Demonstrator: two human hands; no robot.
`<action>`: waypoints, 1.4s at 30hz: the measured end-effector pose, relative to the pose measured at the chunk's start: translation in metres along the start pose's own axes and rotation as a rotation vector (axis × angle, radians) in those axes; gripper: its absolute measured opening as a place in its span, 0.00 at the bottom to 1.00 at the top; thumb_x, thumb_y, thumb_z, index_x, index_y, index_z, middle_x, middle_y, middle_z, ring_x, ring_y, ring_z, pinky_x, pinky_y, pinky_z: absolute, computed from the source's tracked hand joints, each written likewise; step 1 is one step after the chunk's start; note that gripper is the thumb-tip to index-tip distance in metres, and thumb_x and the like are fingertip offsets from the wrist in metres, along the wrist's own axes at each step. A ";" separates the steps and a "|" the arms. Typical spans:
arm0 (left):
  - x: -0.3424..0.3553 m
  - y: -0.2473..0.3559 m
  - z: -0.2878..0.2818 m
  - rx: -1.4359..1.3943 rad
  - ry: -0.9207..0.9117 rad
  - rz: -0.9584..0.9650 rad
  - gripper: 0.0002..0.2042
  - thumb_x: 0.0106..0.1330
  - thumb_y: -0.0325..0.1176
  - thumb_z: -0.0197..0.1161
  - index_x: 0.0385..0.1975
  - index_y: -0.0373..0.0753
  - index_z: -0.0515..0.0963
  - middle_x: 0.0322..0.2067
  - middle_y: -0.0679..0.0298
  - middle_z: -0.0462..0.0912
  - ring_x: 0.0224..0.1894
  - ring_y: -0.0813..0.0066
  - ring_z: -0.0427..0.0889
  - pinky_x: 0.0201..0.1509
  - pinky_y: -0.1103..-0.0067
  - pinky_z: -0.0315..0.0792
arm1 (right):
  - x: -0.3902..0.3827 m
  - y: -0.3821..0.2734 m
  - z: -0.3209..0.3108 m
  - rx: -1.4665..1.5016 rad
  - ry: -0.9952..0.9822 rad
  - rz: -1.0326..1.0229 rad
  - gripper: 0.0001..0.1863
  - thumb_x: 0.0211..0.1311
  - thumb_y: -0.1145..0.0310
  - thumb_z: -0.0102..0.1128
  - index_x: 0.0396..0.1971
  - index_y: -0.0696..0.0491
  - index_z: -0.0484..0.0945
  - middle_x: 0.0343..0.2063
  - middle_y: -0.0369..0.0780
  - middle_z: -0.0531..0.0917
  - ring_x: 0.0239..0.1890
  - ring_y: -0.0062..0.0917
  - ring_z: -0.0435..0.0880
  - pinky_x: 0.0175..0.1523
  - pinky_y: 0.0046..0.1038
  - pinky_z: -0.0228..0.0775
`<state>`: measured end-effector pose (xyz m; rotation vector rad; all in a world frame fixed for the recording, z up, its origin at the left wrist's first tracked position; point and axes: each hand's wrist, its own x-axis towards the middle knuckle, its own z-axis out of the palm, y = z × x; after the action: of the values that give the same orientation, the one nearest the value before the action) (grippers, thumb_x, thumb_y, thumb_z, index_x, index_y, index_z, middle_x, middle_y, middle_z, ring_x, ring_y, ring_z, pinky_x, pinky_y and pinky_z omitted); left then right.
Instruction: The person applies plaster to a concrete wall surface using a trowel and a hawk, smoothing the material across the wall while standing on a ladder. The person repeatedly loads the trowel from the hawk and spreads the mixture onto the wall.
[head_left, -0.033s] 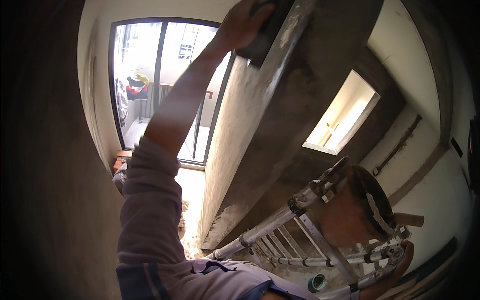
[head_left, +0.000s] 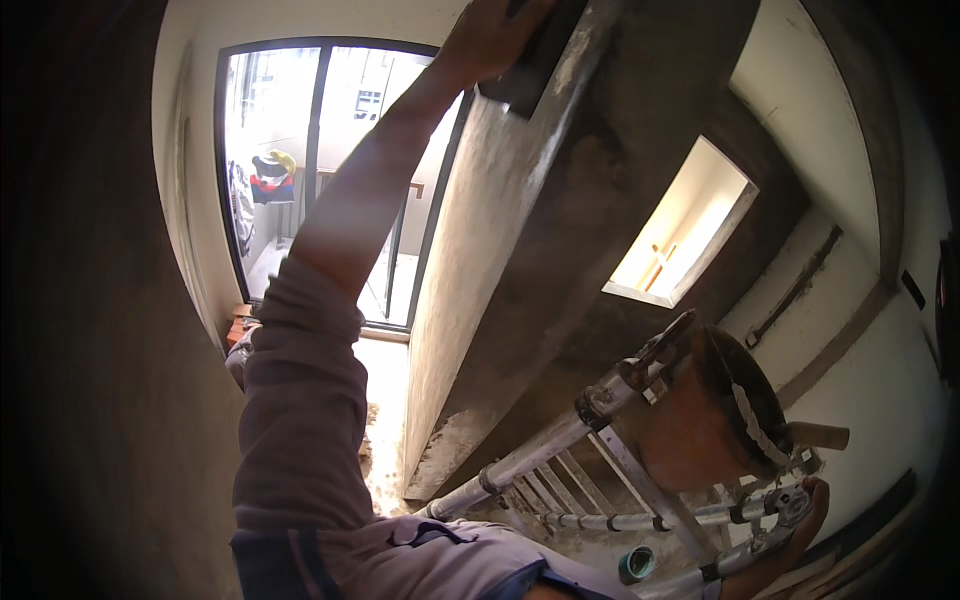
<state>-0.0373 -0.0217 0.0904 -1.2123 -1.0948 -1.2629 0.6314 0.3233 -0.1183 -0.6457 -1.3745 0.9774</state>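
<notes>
My left hand is raised high at the top of the view, its fingers wrapped round a dark flat plastering float. The float lies against the upper corner edge of a grey plastered wall; part of it is cut off by the view's upper edge. At the lower right, my right hand grips the top end of a metal telescopic ladder. Beside that hand, an orange-brown bucket with a crusted rim is tilted at the ladder's top. A short tan handle sticks out past its rim.
A glazed door with a dark frame stands beyond my left arm. In the dark wall at right is a rectangular opening. A roll of teal tape lies below the ladder. Bricks sit near the door.
My left hand and the float have shifted slightly upward along the wall edge. My right hand stays on the ladder.
</notes>
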 end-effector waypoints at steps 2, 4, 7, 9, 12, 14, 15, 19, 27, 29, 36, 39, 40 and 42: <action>0.020 0.003 0.026 -0.235 0.062 0.000 0.17 0.70 0.37 0.55 0.53 0.32 0.71 0.43 0.51 0.80 0.46 0.67 0.79 0.51 0.75 0.71 | -0.002 0.001 -0.002 -0.010 -0.004 -0.005 0.15 0.67 0.57 0.53 0.30 0.55 0.73 0.31 0.36 0.72 0.39 0.25 0.71 0.50 0.28 0.61; -0.001 0.025 0.032 -0.248 0.006 -0.101 0.17 0.70 0.37 0.54 0.53 0.32 0.71 0.45 0.51 0.79 0.47 0.67 0.79 0.51 0.73 0.72 | -0.002 0.000 -0.005 -0.021 -0.007 -0.013 0.15 0.66 0.57 0.53 0.30 0.55 0.73 0.31 0.35 0.72 0.38 0.24 0.71 0.49 0.28 0.62; -0.052 0.005 0.034 -0.024 -0.030 -0.061 0.18 0.69 0.38 0.54 0.57 0.39 0.72 0.51 0.53 0.79 0.55 0.59 0.76 0.59 0.71 0.68 | 0.000 -0.001 -0.006 -0.036 -0.024 -0.023 0.15 0.66 0.56 0.54 0.30 0.54 0.73 0.31 0.35 0.72 0.37 0.23 0.70 0.48 0.27 0.62; -0.113 0.034 0.025 -0.197 -0.054 -0.270 0.18 0.69 0.37 0.55 0.57 0.39 0.72 0.51 0.51 0.79 0.57 0.56 0.76 0.61 0.71 0.67 | 0.000 -0.004 -0.009 -0.057 -0.026 -0.036 0.15 0.66 0.56 0.54 0.30 0.54 0.73 0.30 0.35 0.72 0.36 0.23 0.70 0.47 0.27 0.62; -0.246 0.047 -0.006 -0.115 -0.246 -0.488 0.20 0.68 0.36 0.56 0.57 0.35 0.72 0.52 0.50 0.78 0.57 0.58 0.76 0.61 0.70 0.67 | 0.008 -0.002 -0.007 -0.073 -0.061 -0.071 0.15 0.66 0.56 0.54 0.30 0.54 0.73 0.30 0.35 0.72 0.36 0.22 0.70 0.46 0.26 0.63; -0.345 0.053 -0.018 -0.103 -0.309 -0.625 0.21 0.67 0.34 0.57 0.58 0.35 0.71 0.50 0.49 0.79 0.56 0.57 0.76 0.61 0.70 0.66 | 0.011 0.002 -0.006 -0.077 -0.077 -0.092 0.15 0.66 0.56 0.55 0.30 0.54 0.73 0.30 0.34 0.72 0.35 0.22 0.70 0.45 0.25 0.63; -0.370 0.062 -0.024 -0.137 -0.304 -0.687 0.20 0.66 0.32 0.58 0.57 0.34 0.72 0.49 0.49 0.79 0.56 0.58 0.77 0.61 0.70 0.67 | 0.012 0.004 -0.008 -0.070 -0.064 -0.093 0.16 0.65 0.56 0.55 0.28 0.54 0.73 0.29 0.34 0.71 0.34 0.21 0.69 0.44 0.25 0.62; -0.308 0.040 -0.028 -0.088 -0.236 -0.780 0.18 0.69 0.36 0.54 0.56 0.35 0.73 0.47 0.52 0.81 0.54 0.65 0.78 0.59 0.74 0.68 | 0.009 0.000 -0.003 -0.133 -0.070 -0.108 0.17 0.65 0.54 0.54 0.26 0.54 0.71 0.26 0.33 0.69 0.31 0.20 0.67 0.41 0.24 0.61; -0.046 0.009 0.029 -0.170 -0.073 -0.284 0.18 0.69 0.37 0.55 0.57 0.39 0.73 0.46 0.55 0.82 0.49 0.70 0.80 0.54 0.77 0.71 | 0.006 -0.010 -0.003 -0.458 -0.148 -0.309 0.15 0.68 0.61 0.47 0.25 0.56 0.70 0.27 0.37 0.71 0.34 0.23 0.68 0.46 0.25 0.59; -0.050 0.014 0.037 -0.123 -0.063 -0.261 0.19 0.69 0.37 0.56 0.58 0.38 0.72 0.48 0.56 0.81 0.51 0.70 0.79 0.56 0.77 0.70 | 0.005 -0.011 -0.003 -0.456 -0.122 -0.306 0.17 0.69 0.58 0.47 0.25 0.55 0.69 0.26 0.35 0.68 0.33 0.23 0.66 0.46 0.25 0.59; -0.273 0.053 -0.030 0.146 -0.386 -0.607 0.18 0.67 0.33 0.57 0.55 0.34 0.74 0.53 0.51 0.78 0.59 0.62 0.75 0.61 0.73 0.67 | 0.009 -0.002 -0.003 -0.370 -0.145 -0.289 0.17 0.69 0.58 0.47 0.24 0.54 0.66 0.24 0.34 0.64 0.31 0.20 0.62 0.42 0.23 0.56; -0.270 0.067 -0.043 0.233 -0.096 -0.668 0.16 0.65 0.31 0.58 0.51 0.33 0.76 0.48 0.47 0.80 0.54 0.60 0.78 0.59 0.72 0.69 | 0.004 -0.006 -0.004 -0.401 -0.130 -0.264 0.16 0.69 0.59 0.46 0.24 0.54 0.65 0.25 0.33 0.64 0.30 0.19 0.61 0.39 0.22 0.55; -0.239 0.064 -0.049 0.256 -0.039 -0.638 0.16 0.66 0.32 0.57 0.51 0.32 0.75 0.44 0.48 0.81 0.49 0.59 0.80 0.54 0.70 0.71 | 0.006 -0.004 -0.004 -0.401 -0.134 -0.264 0.16 0.69 0.59 0.46 0.24 0.54 0.65 0.25 0.33 0.64 0.30 0.19 0.61 0.39 0.22 0.55; -0.149 0.107 -0.047 0.518 0.023 -0.207 0.23 0.59 0.32 0.59 0.56 0.35 0.72 0.41 0.50 0.78 0.43 0.55 0.79 0.50 0.67 0.72 | 0.006 -0.006 -0.004 -0.420 -0.144 -0.283 0.16 0.69 0.60 0.45 0.24 0.54 0.65 0.25 0.33 0.64 0.30 0.19 0.61 0.39 0.22 0.55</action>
<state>0.0618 -0.0631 -0.0657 -0.7052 -1.4469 -1.0467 0.6358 0.3258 -0.1105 -0.6748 -1.7667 0.5179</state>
